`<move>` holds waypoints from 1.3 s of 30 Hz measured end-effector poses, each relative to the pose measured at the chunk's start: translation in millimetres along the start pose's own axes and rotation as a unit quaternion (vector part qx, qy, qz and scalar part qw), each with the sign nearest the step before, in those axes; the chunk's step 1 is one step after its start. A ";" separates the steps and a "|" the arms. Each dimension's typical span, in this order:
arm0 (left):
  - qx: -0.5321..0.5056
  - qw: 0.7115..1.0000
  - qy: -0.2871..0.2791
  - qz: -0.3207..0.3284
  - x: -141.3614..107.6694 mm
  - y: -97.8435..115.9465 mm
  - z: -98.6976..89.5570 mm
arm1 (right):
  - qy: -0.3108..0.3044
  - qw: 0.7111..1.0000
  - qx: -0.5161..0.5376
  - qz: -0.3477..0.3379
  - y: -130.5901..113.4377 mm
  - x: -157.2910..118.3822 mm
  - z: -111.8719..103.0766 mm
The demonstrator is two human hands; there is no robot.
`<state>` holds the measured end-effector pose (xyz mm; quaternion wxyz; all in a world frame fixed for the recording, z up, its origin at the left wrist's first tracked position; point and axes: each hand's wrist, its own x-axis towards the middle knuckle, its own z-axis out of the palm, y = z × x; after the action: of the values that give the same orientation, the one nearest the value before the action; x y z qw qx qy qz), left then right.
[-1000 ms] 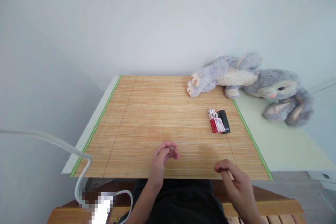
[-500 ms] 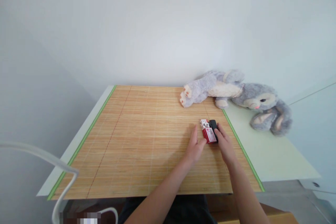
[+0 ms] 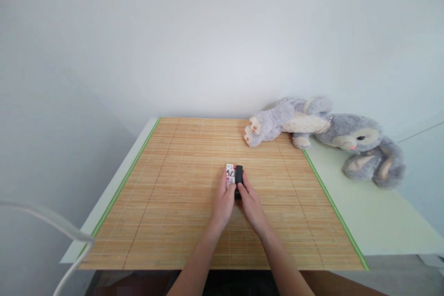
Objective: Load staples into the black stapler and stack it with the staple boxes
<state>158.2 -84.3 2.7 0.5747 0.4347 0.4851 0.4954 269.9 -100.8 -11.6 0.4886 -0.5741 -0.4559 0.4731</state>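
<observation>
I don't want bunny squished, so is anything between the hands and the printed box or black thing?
No, nothing visible. The left hand touches the printed box; the right hand touches the black thing. The plush bunny lies farther back, to the right.

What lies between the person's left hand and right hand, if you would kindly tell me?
In the head view, a white-and-red box and a black object sit side by side between the left hand and the right hand.

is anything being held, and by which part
The left hand holds the small box by its left side, the right hand the black object by its right.
</observation>
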 end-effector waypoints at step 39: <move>0.344 0.925 0.007 0.160 -26.2 -9.8 -67.8 | 0.093 0.978 -0.165 -0.092 0.0 -0.7 -32.0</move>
<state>91.6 -110.3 -13.9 0.3000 0.6741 0.5534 0.3864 301.5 -105.7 -9.2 0.4691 -0.6438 -0.5310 0.2889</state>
